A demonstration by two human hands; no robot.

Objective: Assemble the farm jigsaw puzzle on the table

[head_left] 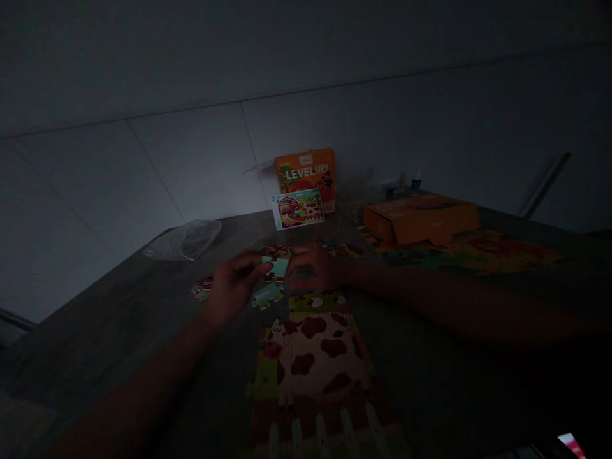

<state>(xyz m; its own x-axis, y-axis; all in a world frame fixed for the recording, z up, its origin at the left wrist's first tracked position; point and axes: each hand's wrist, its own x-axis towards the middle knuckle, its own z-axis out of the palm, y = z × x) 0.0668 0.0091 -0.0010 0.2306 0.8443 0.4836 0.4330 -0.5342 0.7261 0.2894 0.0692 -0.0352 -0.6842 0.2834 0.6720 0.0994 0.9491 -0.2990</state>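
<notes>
The light is very dim. My left hand [234,284] pinches the left edge of a pale blue jigsaw piece [277,269] between thumb and fingers. At its right edge are the bent fingers of my right hand [315,266], slightly blurred, and they appear to grip the same piece. Just below it, another pale blue jigsaw piece [268,294] lies on the table. Nearer to me is a joined section of puzzle [320,363] showing a spotted cow and a white fence. More loose jigsaw pieces [203,287] lie left of my left hand, and others are partly hidden behind both hands.
A picture card [300,209] of the farm scene leans against an upright orange box [306,167] by the wall. A clear plastic bag [184,240] lies at left. At right, an orange box [425,220] rests beside a colourful printed sheet [502,250]. A small bottle [416,182] stands behind.
</notes>
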